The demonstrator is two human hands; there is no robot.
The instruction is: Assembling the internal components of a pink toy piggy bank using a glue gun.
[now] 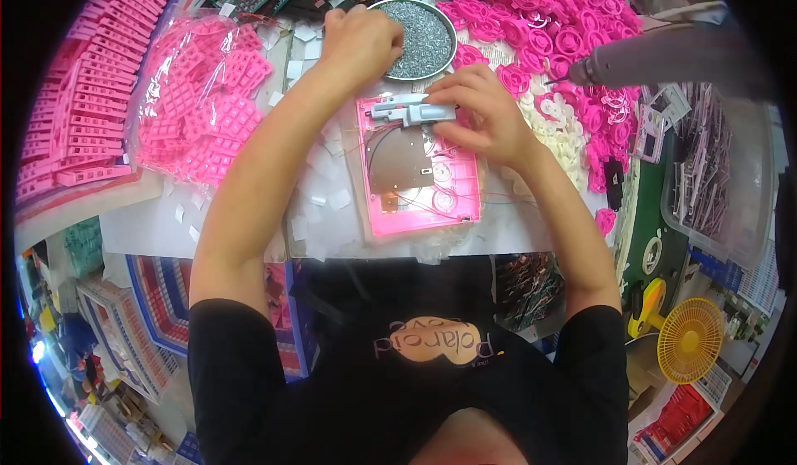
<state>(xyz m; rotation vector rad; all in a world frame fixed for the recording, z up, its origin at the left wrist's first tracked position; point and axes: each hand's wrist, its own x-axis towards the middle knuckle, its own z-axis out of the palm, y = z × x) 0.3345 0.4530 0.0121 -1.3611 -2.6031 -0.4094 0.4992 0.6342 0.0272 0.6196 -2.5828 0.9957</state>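
Curling left hand [363,46] (over dish [455,41]), right hand [488,118] arched

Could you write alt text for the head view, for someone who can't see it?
A person's left hand is over a round dish of small silvery pieces; the right hand touches a grey part on an open pink casing. Pink plastic parts lie nearby.

"Shot from where?"
"From the head, through the left of two side-by-side fisheye cameras."
"Facing which way?"
"Steeply down, past a black shirt [332,415] and onto a white table [154,220], upright and unmirrored, with straight edges bent toward the rim."
"How near?"
"Close above the table, yet wide enough to take in left hand [361,43], right hand [486,116] and, far right, a yellow fan [689,340]."
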